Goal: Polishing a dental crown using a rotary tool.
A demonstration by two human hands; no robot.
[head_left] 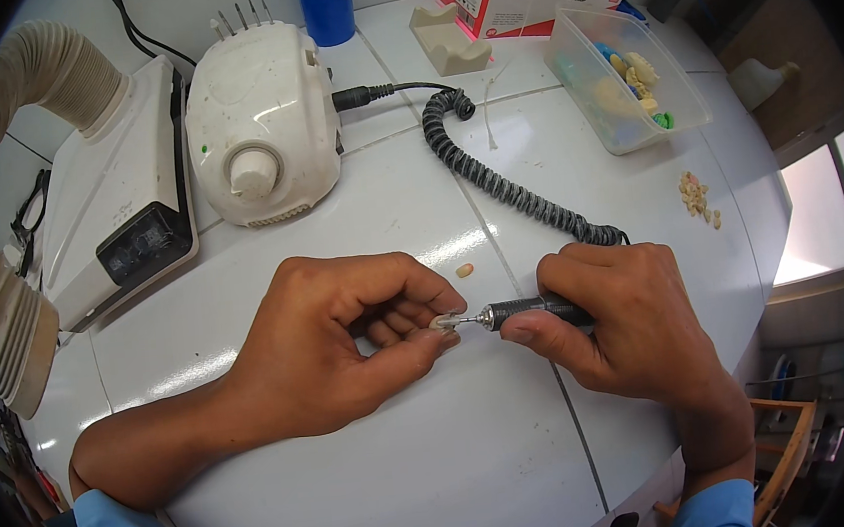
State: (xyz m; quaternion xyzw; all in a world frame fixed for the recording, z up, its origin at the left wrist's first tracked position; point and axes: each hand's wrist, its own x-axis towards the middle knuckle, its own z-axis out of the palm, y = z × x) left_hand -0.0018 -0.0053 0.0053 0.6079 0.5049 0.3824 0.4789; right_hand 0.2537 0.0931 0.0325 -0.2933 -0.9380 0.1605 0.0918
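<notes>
The white tiled desk (440, 473) curves away at its right edge; tile spans the room between both hands and the near edge. Far left stand a hosed white box (124, 179) and a white control unit (258, 107); a coiled cord (511, 187) bounds movement beyond the right hand (633, 320), whose grip wraps a black handpiece (537, 310). Far right: a translucent container (575, 89). The left hand (334, 341), its grip narrow, pinches a small pale piece (438, 323), mostly finger-covered, at the handpiece's thin tip.

White table (362, 490), control unit (259, 117), coiled cord (513, 193), clear tub (688, 126)
</notes>
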